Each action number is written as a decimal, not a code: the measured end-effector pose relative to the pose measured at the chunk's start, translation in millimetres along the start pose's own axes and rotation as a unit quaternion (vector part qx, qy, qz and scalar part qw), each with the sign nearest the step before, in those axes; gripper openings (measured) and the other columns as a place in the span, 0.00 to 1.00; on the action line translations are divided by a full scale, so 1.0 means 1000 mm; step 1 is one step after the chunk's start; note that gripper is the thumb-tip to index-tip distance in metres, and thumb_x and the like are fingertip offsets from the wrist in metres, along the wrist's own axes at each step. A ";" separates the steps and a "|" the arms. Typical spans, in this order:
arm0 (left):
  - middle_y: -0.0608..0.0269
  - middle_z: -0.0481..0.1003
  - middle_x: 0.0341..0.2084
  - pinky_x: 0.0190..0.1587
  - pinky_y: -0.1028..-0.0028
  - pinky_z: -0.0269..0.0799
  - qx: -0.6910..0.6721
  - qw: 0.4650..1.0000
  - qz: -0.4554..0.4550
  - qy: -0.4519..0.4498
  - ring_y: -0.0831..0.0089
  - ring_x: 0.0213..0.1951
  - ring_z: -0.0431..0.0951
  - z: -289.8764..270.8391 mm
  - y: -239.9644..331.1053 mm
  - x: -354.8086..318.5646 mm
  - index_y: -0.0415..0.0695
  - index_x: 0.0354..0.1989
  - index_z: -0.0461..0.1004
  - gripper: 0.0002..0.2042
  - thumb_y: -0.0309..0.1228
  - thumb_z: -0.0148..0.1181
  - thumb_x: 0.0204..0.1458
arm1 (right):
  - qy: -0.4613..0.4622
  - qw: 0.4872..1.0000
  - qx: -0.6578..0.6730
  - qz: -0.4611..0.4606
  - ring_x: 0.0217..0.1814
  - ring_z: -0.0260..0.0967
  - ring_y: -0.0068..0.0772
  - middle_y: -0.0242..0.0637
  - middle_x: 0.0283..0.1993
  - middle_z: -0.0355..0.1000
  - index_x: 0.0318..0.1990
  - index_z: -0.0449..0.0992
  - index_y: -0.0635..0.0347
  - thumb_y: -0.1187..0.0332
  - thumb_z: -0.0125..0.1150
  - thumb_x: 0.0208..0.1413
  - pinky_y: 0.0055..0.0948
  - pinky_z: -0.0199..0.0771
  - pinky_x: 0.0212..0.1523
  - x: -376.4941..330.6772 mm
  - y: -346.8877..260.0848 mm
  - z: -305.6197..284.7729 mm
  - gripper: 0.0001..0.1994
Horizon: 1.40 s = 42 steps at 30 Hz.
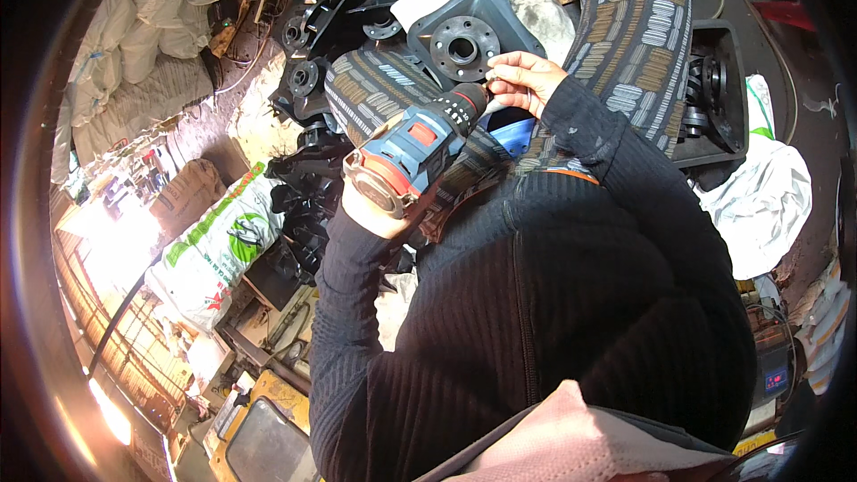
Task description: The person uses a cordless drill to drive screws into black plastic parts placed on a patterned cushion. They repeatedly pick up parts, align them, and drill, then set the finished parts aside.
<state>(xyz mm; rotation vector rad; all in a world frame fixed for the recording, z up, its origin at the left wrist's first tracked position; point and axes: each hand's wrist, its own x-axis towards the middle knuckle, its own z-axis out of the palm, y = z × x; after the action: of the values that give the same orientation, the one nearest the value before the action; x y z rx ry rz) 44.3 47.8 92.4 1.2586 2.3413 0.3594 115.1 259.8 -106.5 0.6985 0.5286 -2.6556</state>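
Note:
A blue and red cordless drill [415,145] lies in my left hand [370,212], which is mostly hidden behind its body. The drill's dark, red-ringed chuck points up and to the right. Just off the chuck's tip, my right hand [528,85] is closed in a pinch. What its fingertips hold is too small to make out. Right beyond them sits a dark grey square metal part [445,42] with a round hub, a central bore and bolt holes around it. It leans on a white sack [546,13] between my knees.
Several similar black hub parts [308,80] are piled to the left. At the right is a black square housing [732,125] beside a white plastic bag [759,210]. A green and white sack [219,245] lies at the left, above a yellow-framed chair [272,433]. A cable [781,80] runs along the right.

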 end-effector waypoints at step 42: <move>0.56 0.75 0.34 0.40 0.70 0.71 -0.042 0.974 -0.118 -0.189 0.64 0.37 0.76 -0.010 -0.043 0.126 0.42 0.41 0.72 0.16 0.26 0.61 0.41 | 0.214 0.934 -0.268 -0.099 0.17 0.42 0.07 0.15 0.15 0.50 0.30 0.69 0.58 0.69 0.63 0.50 0.16 0.40 0.19 0.041 0.012 0.002 0.07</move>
<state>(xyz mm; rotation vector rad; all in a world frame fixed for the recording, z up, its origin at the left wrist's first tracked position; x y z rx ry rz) -51.8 128.8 48.5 0.9035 2.0909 0.1252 85.4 239.0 -129.5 1.0833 1.4410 -2.3388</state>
